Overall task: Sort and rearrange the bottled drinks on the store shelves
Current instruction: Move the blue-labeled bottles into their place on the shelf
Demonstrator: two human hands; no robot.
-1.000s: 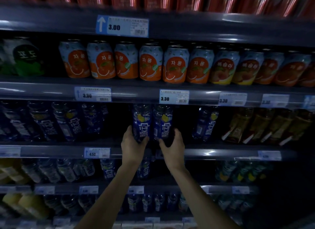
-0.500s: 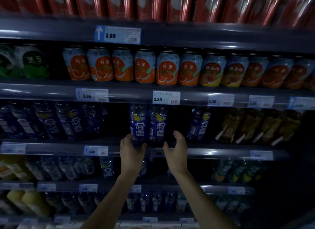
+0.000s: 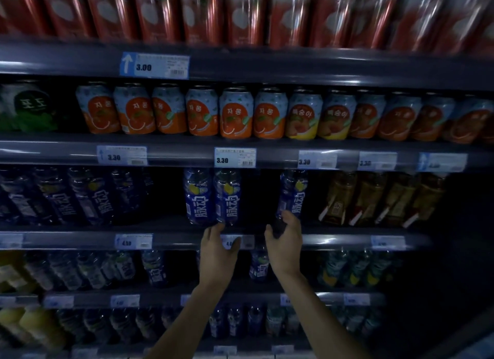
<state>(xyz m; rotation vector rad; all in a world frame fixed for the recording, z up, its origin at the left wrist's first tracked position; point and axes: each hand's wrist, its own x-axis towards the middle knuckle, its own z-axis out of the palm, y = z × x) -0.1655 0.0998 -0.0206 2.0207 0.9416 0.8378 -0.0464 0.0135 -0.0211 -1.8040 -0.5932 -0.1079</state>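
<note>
While blue bottles (image 3: 200, 198) stand shelved, left hand (image 3: 217, 247) and right hand (image 3: 285, 242) hover loose, empty.

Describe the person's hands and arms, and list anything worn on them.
The left hand and right hand are bare, with no gloves, rings or watch visible. The left forearm and right forearm are also uncovered, and no sleeve shows down to the picture's lower edge. The light is dim, so small details may be hidden.
</note>
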